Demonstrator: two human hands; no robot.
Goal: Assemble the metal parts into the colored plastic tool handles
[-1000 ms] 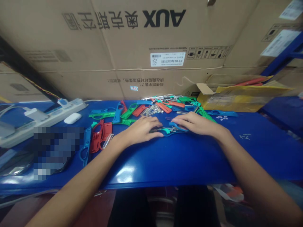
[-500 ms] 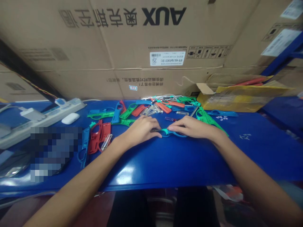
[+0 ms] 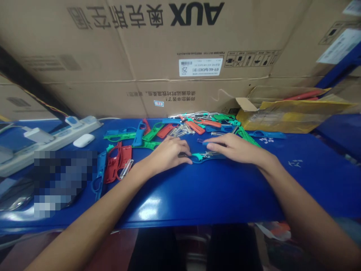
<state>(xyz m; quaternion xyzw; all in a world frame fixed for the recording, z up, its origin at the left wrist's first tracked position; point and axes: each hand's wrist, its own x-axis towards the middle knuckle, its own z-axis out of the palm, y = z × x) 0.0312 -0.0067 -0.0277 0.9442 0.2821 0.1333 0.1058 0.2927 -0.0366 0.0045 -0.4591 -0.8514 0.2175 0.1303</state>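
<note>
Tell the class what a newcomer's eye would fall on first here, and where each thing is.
Probably the upside-down AUX lettering on the large carton across the back. Next would come the left hand and right hand mid-table, with a blue casing showing between them. Bright red, green and blue parts lie scattered to their left and beyond.

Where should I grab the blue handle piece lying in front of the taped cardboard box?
Likely best: pinch the blue handle piece near its straight right end, coming down from the near side; it lies flat, with the box close behind.
</note>
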